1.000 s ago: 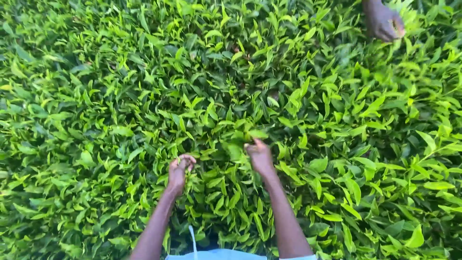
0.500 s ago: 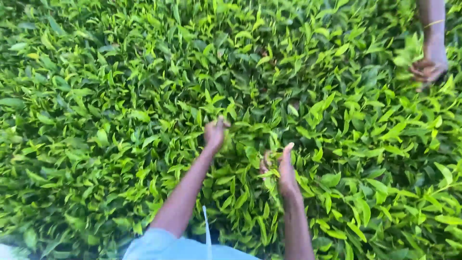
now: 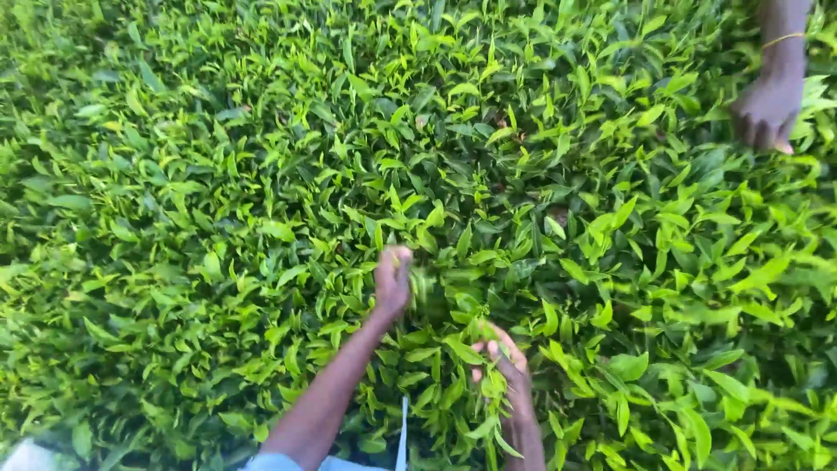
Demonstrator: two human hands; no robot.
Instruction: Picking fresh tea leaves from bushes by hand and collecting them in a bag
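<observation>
A dense bed of bright green tea bushes [image 3: 261,174] fills the whole head view. My left hand [image 3: 392,281] reaches forward into the shoots near the middle, fingers curled around blurred green leaves [image 3: 423,283]. My right hand [image 3: 506,366] is lower and nearer to me, its fingers closed on a sprig of leaves [image 3: 471,349] that partly covers it. Both forearms rise from the bottom edge.
Another person's hand [image 3: 767,109] with a thin yellow wristband reaches down into the bushes at the top right. A light blue garment [image 3: 288,462] and a white cord [image 3: 401,436] show at the bottom edge.
My left hand has stayed out in front while my right hand pulled back and down towards me. The other person's hand at the top right has moved slightly up and left.
</observation>
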